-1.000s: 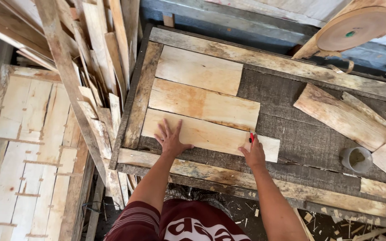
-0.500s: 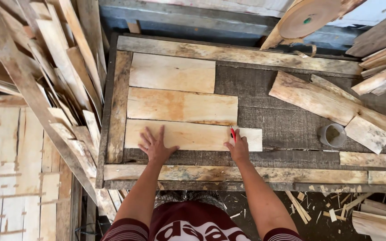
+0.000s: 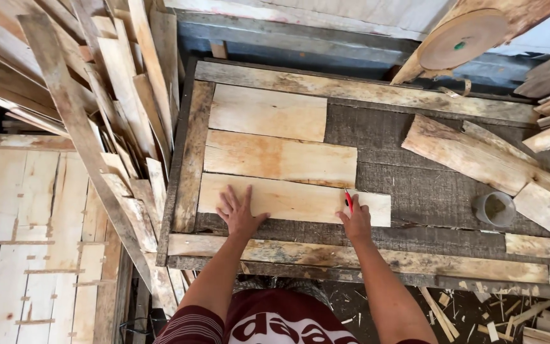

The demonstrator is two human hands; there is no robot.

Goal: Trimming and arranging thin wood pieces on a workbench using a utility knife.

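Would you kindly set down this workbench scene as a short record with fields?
Left hand: left hand flat on the nearest pale wooden board
Right hand: right hand holds a red marker, tip on that board
Other boards: two more pale boards, middle board and far board
Surface: dark worn workbench
Nearby: small grey cup; leaning offcut planks

On the tabletop, the left hand lies flat on the nearest pale plank while the right hand holds what seems a red pencil against it.
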